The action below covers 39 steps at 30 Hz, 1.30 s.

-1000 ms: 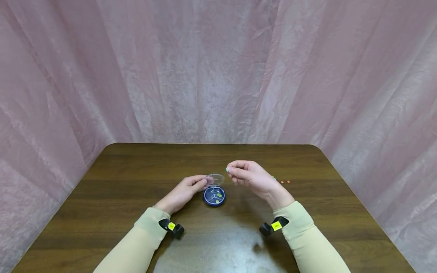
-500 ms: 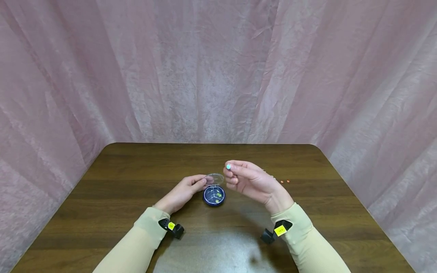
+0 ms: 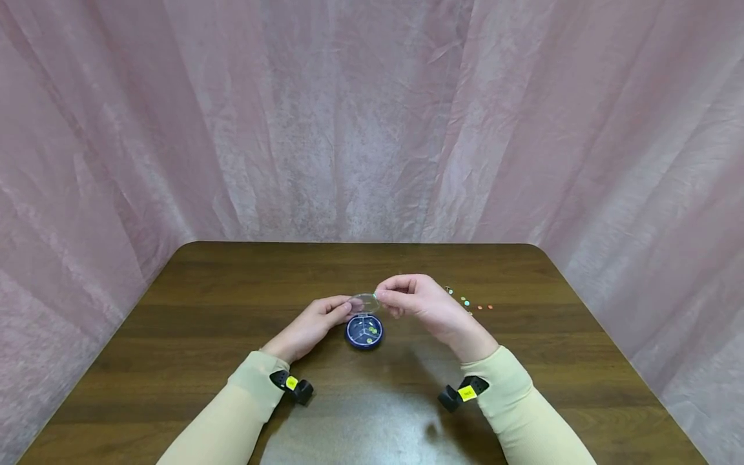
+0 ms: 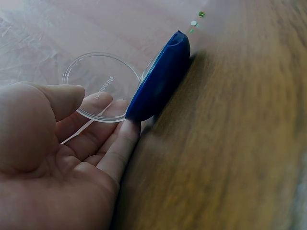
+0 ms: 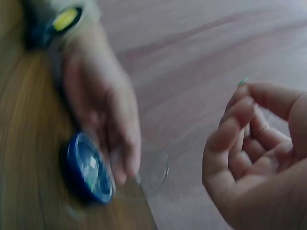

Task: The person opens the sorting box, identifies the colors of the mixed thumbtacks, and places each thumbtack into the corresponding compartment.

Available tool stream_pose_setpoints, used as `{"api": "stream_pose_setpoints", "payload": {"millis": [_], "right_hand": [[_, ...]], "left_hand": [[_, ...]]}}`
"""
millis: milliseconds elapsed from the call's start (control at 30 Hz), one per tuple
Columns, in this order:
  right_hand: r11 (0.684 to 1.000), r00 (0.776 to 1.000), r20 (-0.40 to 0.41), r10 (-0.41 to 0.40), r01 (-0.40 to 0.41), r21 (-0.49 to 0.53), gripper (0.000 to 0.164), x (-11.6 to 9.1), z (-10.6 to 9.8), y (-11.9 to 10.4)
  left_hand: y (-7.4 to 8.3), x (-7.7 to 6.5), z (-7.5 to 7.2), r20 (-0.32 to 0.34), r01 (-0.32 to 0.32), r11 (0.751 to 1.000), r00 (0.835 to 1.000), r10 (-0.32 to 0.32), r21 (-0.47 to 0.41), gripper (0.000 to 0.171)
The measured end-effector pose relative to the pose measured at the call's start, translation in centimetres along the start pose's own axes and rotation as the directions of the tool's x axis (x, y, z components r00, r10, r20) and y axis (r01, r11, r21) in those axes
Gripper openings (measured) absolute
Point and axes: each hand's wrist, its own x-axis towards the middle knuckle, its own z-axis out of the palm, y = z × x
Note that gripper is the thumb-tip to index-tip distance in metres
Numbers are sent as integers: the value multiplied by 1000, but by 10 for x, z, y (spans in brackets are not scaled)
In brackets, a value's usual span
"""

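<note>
A round blue pill case [image 3: 364, 347] with a divided inside lies on the table, its clear lid [image 3: 363, 302] raised. Several small yellow-green pieces [image 3: 372, 330] sit in its right-hand part. My left hand [image 3: 314, 326] holds the lid's left side between thumb and fingers; in the left wrist view a finger touches the blue case [image 4: 160, 81] from below. My right hand [image 3: 430, 313] pinches a tiny teal disc [image 5: 243, 81] between thumb and index fingertip, near the lid's right edge. Most of that disc is hidden by the fingertips. The right wrist view is blurred around the case.
Beyond my right forearm, small teal and green pieces [image 3: 466, 302] lie scattered on the wooden table [image 3: 279, 271], with two orange ones [image 3: 490, 307] to their right. A pink curtain [image 3: 349, 129] hangs behind the table's far edge.
My right hand turned to show the disc's face, then turned back and moved left and slightly down towards the lid. More loose pieces have come into view behind it. My left hand stays put.
</note>
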Motion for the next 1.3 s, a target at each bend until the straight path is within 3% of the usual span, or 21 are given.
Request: {"api": "stream_pose_setpoints", "payload": {"millis": [33, 100, 133, 233, 367, 533, 900, 1033, 1167, 1300], "right_hand": [[992, 999, -36, -2, -3, -128, 24, 1, 1, 2], [936, 996, -81, -20, -10, -352, 21, 2, 2, 7], [895, 995, -90, -33, -11, -445, 19, 3, 3, 10], [734, 993, -85, -80, 1, -679, 9, 6, 8, 19], [569, 994, -34, -105, 32, -822, 7, 9, 19, 30], [460, 991, 15, -131, 74, -885, 8, 9, 30, 42], [305, 977, 34, -209, 98, -947, 10, 10, 37, 61], [274, 971, 47, -236, 113, -955, 10, 9, 37, 62], [283, 975, 59, -214, 120, -951, 8, 9, 36, 61], [347, 983, 76, -167, 131, -929, 6, 9, 34, 58]], "left_hand": [[0, 0, 0, 2, -5, 1000, 1000, 5, -2, 39], [1, 1, 1, 1, -8, 1000, 1000, 8, -6, 38], [1, 1, 1, -1, -5, 1000, 1000, 5, -11, 37], [2, 1, 2, -7, -6, 1000, 1000, 6, -12, 36], [2, 0, 1, -3, -3, 1000, 1000, 3, -5, 37], [1, -1, 0, -4, -4, 1000, 1000, 4, 0, 39], [2, 1, 4, -21, 4, 1000, 1000, -4, -24, 37], [2, 1, 4, -20, 2, 1000, 1000, -2, -30, 36], [3, 0, 3, -15, -1, 1000, 1000, 1, -26, 37], [2, 0, 2, -13, -4, 1000, 1000, 4, -13, 38]]}}
